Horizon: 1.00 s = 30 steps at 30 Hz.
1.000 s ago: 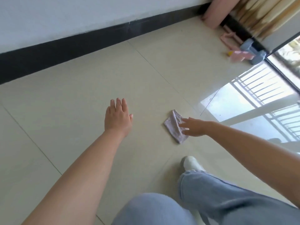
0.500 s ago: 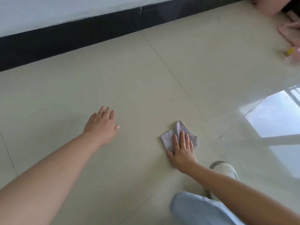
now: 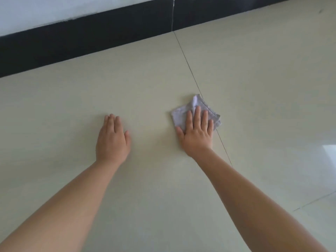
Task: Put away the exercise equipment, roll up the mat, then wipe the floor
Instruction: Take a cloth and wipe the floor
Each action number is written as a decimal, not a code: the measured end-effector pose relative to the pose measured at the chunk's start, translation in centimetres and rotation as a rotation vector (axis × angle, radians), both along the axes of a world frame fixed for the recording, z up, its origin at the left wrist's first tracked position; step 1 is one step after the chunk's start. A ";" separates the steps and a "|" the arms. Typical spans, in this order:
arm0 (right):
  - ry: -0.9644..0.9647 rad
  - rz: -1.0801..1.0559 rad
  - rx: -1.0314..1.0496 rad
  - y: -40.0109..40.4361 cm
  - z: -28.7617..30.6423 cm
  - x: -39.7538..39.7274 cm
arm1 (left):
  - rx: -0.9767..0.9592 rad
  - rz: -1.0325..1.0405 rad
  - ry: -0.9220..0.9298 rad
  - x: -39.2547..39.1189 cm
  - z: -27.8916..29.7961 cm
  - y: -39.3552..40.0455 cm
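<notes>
Your right hand point(image 3: 197, 132) lies flat, fingers straight, pressing a small grey cloth point(image 3: 196, 113) onto the floor point(image 3: 263, 79) right of centre in the frame. The cloth's far corner sits on a tile seam point(image 3: 189, 66). Your left hand point(image 3: 112, 140) rests flat with straight fingers on bare tile, left of centre. A black skirting board point(image 3: 91, 33) crosses the top.

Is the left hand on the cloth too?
No, the left hand lies flat on the bare floor; only the right hand presses the cloth.
</notes>
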State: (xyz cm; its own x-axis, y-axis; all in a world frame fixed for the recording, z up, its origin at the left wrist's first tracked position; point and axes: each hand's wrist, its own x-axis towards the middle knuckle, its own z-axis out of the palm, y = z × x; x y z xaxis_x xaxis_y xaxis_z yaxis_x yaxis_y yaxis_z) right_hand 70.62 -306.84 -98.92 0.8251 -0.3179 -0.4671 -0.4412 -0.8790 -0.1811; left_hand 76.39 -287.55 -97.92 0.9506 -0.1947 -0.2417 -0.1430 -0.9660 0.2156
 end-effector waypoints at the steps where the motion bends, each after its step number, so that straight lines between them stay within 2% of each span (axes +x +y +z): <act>1: -0.036 0.108 0.004 0.8 -0.1 -0.6 | -0.004 0.031 -0.011 0.4 -0.5 0.0; 3: -0.068 0.273 -0.026 1.2 -0.3 -4.2 | 0.002 0.067 -0.001 1.3 -1.1 -0.4; 6: -0.043 0.318 -0.068 -3.6 -0.9 -6.4 | -0.023 0.071 -0.063 1.4 -2.5 -0.6; 10: -0.132 0.087 -0.227 -9.9 -0.7 2.6 | -0.021 0.062 -0.099 1.4 -3.4 -0.2; 12: -0.057 -0.003 -0.199 -10.0 -0.8 8.8 | -0.018 0.045 -0.087 1.6 -3.4 0.0; 14: -0.024 0.030 -0.144 -7.8 -0.6 14.0 | -0.009 0.032 -0.066 1.7 -3.2 0.0; 16: -0.032 0.173 -0.105 -3.9 -0.2 16.3 | -0.005 0.034 -0.051 1.8 -3.0 -0.1; 18: -0.091 0.348 -0.078 -0.3 -1.1 14.5 | -0.007 0.042 -0.051 2.0 -2.9 -0.1; 20: -0.162 0.493 -0.092 0.8 -1.3 9.0 | 0.007 0.031 -0.066 2.1 -3.0 0.1; 22: -0.094 0.534 -0.073 -1.6 -0.9 3.6 | 0.017 0.025 -0.086 2.2 -2.9 0.1; 23: -0.030 0.498 -0.094 -4.0 -0.4 1.8 | 0.020 0.027 -0.088 2.3 -2.8 0.1; 26: 0.003 0.151 -0.151 -10.5 0.7 2.5 | 0.030 0.015 -0.098 2.2 -3.0 0.2; 28: -0.059 -0.062 -0.186 -12.2 0.6 7.6 | 0.034 0.015 -0.115 2.2 -3.2 0.2; 30: -0.060 -0.127 -0.182 -11.4 0.3 14.6 | 0.032 0.019 -0.126 2.2 -3.3 0.2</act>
State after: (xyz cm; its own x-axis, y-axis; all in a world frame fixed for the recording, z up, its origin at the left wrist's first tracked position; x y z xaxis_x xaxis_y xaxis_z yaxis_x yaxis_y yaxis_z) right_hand 85.21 -318.23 -98.57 0.7977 -0.4952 -0.3442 -0.5433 -0.8378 -0.0538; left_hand 78.58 -287.34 -101.22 0.9773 -0.1707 -0.1257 -0.1489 -0.9748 0.1662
